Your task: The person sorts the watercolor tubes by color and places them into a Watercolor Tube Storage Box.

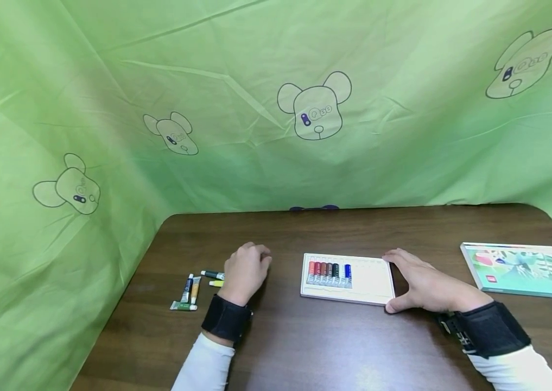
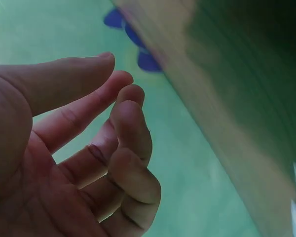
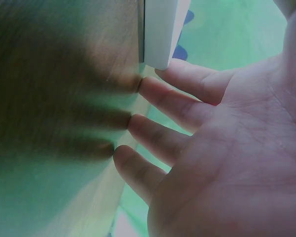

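Note:
A white plastic tray (image 1: pixel 373 279) lies on the table with several small paint tubes (image 1: pixel 330 273) in a row in its left part, in reds, brown, dark green and blue. My right hand (image 1: pixel 432 282) holds the tray's right end, thumb at the near corner and index finger at the far one. In the right wrist view the other fingers (image 3: pixel 158 140) extend straight, tips at the tabletop. My left hand (image 1: pixel 245 274) hovers between the tray and some loose paint tubes (image 1: pixel 195 290). Its fingers (image 2: pixel 130 123) are loosely bent around nothing.
A flat box with a colourful printed lid (image 1: pixel 530 271) lies at the right of the brown table (image 1: pixel 295 347). Near the left hand are a dark green tube (image 1: pixel 211 274) and a yellow one (image 1: pixel 216 283). Green printed cloth (image 1: pixel 236 179) hangs behind and to the left.

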The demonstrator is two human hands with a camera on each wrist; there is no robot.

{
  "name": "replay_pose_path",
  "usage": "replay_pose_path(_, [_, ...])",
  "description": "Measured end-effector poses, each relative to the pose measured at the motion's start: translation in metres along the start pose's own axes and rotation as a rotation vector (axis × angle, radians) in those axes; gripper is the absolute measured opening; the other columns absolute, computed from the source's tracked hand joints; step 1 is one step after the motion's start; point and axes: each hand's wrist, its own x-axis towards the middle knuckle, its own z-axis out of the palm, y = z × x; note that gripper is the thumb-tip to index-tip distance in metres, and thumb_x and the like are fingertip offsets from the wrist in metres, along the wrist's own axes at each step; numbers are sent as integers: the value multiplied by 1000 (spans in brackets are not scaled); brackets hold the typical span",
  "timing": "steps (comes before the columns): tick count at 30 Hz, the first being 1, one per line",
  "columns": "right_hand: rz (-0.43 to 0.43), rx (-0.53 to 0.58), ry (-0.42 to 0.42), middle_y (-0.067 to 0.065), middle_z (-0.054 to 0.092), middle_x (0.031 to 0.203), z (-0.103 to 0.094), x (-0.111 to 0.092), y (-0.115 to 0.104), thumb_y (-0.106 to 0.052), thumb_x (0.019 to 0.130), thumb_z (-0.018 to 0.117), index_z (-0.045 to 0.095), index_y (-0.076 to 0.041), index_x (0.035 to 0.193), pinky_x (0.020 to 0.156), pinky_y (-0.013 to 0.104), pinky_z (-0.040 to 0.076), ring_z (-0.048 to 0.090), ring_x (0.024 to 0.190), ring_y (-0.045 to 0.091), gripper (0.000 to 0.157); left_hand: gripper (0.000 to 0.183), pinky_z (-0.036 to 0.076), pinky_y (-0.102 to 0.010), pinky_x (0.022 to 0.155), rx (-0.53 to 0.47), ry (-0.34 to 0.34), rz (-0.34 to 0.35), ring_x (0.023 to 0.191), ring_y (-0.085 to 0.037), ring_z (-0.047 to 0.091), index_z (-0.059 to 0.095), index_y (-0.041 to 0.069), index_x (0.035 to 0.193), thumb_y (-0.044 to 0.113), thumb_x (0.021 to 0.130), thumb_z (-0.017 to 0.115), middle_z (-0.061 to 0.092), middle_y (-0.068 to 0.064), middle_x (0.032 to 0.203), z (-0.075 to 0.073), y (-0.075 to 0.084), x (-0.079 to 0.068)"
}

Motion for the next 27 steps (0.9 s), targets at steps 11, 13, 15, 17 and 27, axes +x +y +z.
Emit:
replay_pose_path(11, [8,-5,-10,21,41,139,-1,1,1,-69,60,71,40,1,137,93,60,38,43,124,42,109,27,50,-47,61,38,-188,-235,84,-31,65,70,14,104,30,83,68,69,-9,104,-44,-83,-7])
replay_pose_path(13, [8,-8,-12,21,41,139,-1,1,0,-69,60,71,40,1,137,93,60,38,43,125,42,109,32,49,-49,64,41,-259,-296,86,-31,64,69,11,107,30,82,68,68,-12,107,-53,-100,-11])
replay_pose_path(15, [8,-11,-11,21,41,139,-1,1,0,-69,59,71,40,1,137,93,60,38,43,124,42,109,34,49,-49,65,32,-319,-348,85,-32,64,68,9,108,30,81,69,68,-14,107,-60,-115,-15])
replay_pose_path(17, [5,-16,-7,21,42,139,-1,1,0,-69,59,71,41,1,136,93,60,38,44,124,42,109,36,49,-49,66,19,-361,-387,85,-32,63,67,9,108,31,80,70,67,-15,106,-65,-127,-19])
replay_pose_path(27, [5,-27,0,21,42,139,0,1,-1,-69,59,71,41,1,136,93,60,38,44,123,42,108,25,44,-42,61,-53,-427,-447,75,-25,55,64,9,94,26,78,72,62,-10,91,-65,-144,-28])
